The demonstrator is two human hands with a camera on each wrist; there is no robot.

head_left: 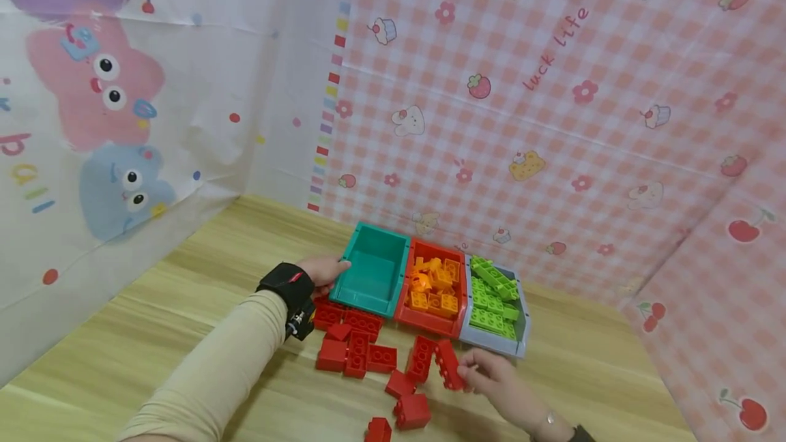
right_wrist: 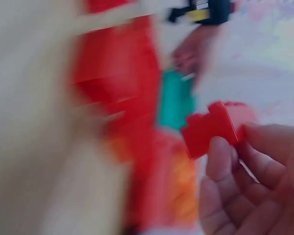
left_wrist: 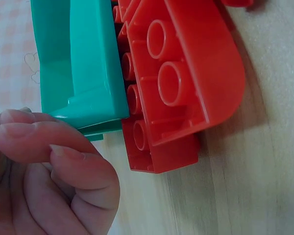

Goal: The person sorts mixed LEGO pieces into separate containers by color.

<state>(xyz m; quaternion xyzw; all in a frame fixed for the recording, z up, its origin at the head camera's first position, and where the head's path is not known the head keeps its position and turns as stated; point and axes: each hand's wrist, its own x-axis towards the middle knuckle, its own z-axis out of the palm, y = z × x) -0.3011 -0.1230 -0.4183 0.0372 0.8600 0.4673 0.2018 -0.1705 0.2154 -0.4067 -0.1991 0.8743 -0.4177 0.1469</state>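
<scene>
A teal bin (head_left: 370,271) with nothing in it stands at the left of a row of bins. My left hand (head_left: 322,270) holds its left edge, the thumb on the rim; in the left wrist view the curled fingers (left_wrist: 83,166) are at the bin's corner. Between thumb and fingers my right hand (head_left: 500,380) pinches a red toy building brick (head_left: 449,364), raised off the table in the right wrist view. Several loose red bricks (head_left: 357,353) lie on the table in front of the teal bin, some right against it.
Next to the teal bin stands a red bin (head_left: 402,311) with orange bricks (head_left: 436,282). A pale blue-grey bin (head_left: 522,312) with lime green bricks (head_left: 491,302) is at the row's right end. Patterned cloths (head_left: 491,128) hang behind and at the sides of the wooden table (head_left: 202,278).
</scene>
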